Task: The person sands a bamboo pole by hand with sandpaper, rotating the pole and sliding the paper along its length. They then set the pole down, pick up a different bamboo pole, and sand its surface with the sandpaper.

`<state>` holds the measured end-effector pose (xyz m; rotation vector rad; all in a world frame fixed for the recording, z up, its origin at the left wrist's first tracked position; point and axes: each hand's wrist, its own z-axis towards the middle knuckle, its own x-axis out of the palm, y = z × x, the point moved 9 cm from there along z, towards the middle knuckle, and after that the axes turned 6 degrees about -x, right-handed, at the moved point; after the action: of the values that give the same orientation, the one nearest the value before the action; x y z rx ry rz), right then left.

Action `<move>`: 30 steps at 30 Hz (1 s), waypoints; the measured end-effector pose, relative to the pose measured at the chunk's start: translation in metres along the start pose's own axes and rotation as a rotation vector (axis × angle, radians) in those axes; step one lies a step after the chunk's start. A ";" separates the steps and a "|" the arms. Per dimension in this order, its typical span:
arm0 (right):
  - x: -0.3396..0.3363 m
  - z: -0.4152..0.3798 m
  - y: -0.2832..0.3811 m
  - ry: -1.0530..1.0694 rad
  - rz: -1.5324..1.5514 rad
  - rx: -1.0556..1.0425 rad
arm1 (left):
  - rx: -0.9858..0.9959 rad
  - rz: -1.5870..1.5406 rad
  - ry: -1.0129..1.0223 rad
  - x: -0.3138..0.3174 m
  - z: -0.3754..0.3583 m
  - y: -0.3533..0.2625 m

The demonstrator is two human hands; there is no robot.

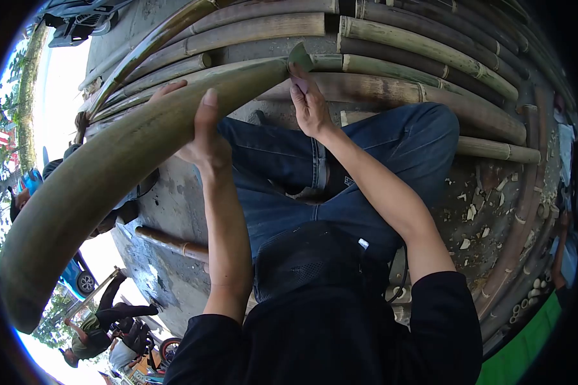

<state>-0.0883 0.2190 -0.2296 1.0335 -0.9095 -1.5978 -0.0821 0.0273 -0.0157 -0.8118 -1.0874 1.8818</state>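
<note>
A thick olive-brown bamboo pole (119, 144) slants across the left of the head view, one end near the centre top and the other swelling towards the lower left. My left hand (205, 138) is wrapped around it from below, thumb on top and fingers partly hidden behind. Beside the far end, my right hand (310, 106) pinches a flat grey-green piece (300, 58) that looks like a small blade. That piece overlaps the pole's tip in this view. My legs in blue jeans (276, 157) are folded beneath the work.
Several bamboo poles (424, 48) lie in rows on the ground ahead. Pale chips (472, 212) are scattered at the right, near more poles (510, 237). A short bamboo length (170, 244) lies at my left. Other people (93, 333) and a blue car (77, 276) are farther left.
</note>
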 end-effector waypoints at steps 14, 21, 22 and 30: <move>-0.041 0.014 0.033 -0.180 -0.018 -0.140 | -0.237 -0.491 -0.072 -0.031 0.014 -0.029; -0.050 0.002 0.005 -0.142 -0.115 0.063 | -0.094 -0.471 -0.028 0.002 -0.007 -0.018; -0.044 -0.002 0.000 -0.110 -0.089 0.116 | -0.092 -0.470 -0.022 0.005 -0.009 -0.022; -0.022 -0.010 0.077 -0.060 0.059 -0.217 | -0.115 -0.499 -0.025 0.011 -0.011 -0.020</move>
<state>-0.0507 0.2217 -0.1585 0.8041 -0.7794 -1.6444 -0.0715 0.0476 -0.0038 -0.5162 -1.2858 1.4231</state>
